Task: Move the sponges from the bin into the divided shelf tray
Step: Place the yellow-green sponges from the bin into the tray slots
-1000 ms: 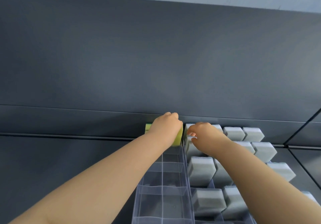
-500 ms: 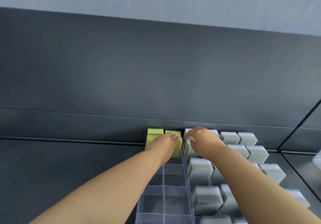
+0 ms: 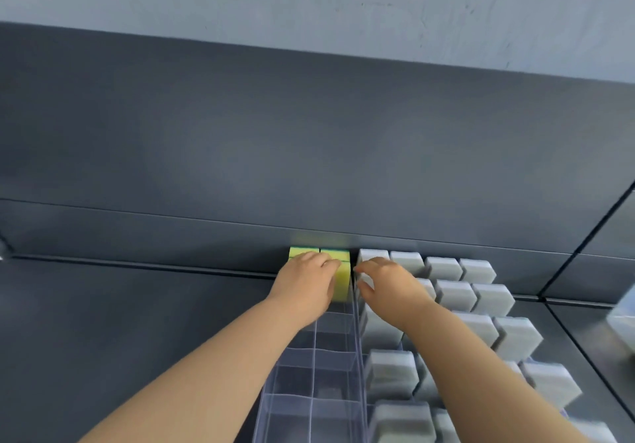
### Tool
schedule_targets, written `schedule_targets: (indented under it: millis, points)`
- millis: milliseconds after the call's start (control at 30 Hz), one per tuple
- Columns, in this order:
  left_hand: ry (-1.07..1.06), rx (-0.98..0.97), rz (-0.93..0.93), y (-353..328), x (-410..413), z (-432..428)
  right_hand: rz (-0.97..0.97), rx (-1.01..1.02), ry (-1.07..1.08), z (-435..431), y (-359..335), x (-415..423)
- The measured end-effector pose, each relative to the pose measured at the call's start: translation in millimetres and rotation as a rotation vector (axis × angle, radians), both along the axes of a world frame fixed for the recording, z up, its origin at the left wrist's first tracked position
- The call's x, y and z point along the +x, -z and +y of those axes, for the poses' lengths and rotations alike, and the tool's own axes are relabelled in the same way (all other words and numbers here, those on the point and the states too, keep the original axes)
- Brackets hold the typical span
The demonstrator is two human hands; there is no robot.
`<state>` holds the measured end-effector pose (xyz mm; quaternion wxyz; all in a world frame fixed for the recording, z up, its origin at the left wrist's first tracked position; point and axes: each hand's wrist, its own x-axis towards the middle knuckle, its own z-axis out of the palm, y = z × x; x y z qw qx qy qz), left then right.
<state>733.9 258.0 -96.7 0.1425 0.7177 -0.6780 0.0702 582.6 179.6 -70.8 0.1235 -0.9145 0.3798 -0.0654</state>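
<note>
Yellow sponges (image 3: 342, 281) with green tops stand side-by-side.

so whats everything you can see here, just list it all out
tray: one, clear, divided, centre bottom
yellow sponges: two, yellow with green tops, far end of tray
grey sponges: over a dozen, pale grey, in rows right of tray
shelf: one, dark grey, under it all
back panel: one, dark grey, behind
wall: pale blue-grey, top
blurred thing: one, pale, right edge, cannot tell what
left grip: one, bare, on the yellow sponges
right grip: one, bare, fingers curled at the far-left grey sponges
</note>
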Motion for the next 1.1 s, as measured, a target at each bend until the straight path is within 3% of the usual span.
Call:
schedule_targets:
  millis: [233, 667, 800, 1100]
  points:
    - [0.088, -0.170, -0.168, -10.7, -7.6, 68.1, -0.075, -0.172, 0.046, 67.1, -26.7, -18.9]
    - [0.343, -0.212, -0.035, -21.5, -58.3, 178.4, -0.251, -0.160, 0.363, 233.6, -5.4, -106.1]
    - [0.419, -0.208, -0.015, -22.9, -99.0, 179.4, -0.318, -0.099, 0.498, 254.6, -2.9, -155.6]
    - [0.617, -0.344, 0.022, -55.3, -251.1, 127.3, -0.495, -0.185, 0.839, 253.3, -31.0, -323.6]
